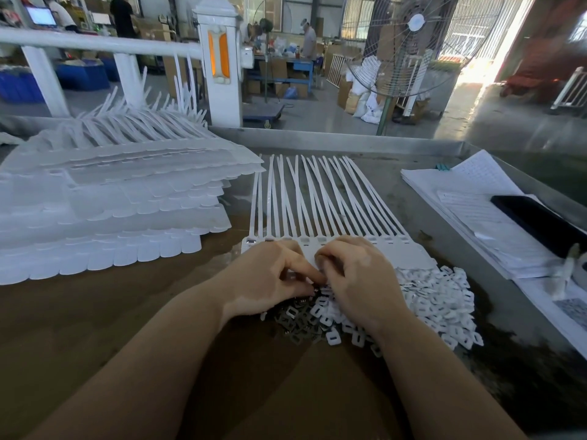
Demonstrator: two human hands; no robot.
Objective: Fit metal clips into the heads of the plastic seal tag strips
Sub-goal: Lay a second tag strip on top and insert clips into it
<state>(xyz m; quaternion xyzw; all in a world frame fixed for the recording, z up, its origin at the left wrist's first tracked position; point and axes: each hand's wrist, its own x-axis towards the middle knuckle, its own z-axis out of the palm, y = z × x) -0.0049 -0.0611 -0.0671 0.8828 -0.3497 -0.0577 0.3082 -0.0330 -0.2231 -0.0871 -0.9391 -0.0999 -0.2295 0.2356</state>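
Head view: left hand (pixel 270 274) and right hand (pixel 352 281), fingers curled, meet mid-frame over flat white plastic seal tag strips (pixel 317 201), above pile of small grey metal clips (pixel 301 315); held item indiscernible.

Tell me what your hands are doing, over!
Left hand, right hand both pinching small pieces at metal clip pile. Seal tag strip sheet lies beyond. Nothing blocking.

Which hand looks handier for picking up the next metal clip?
Probably the left hand: the grey metal clips lie just under it, while the right hand sits over the white plastic pieces.
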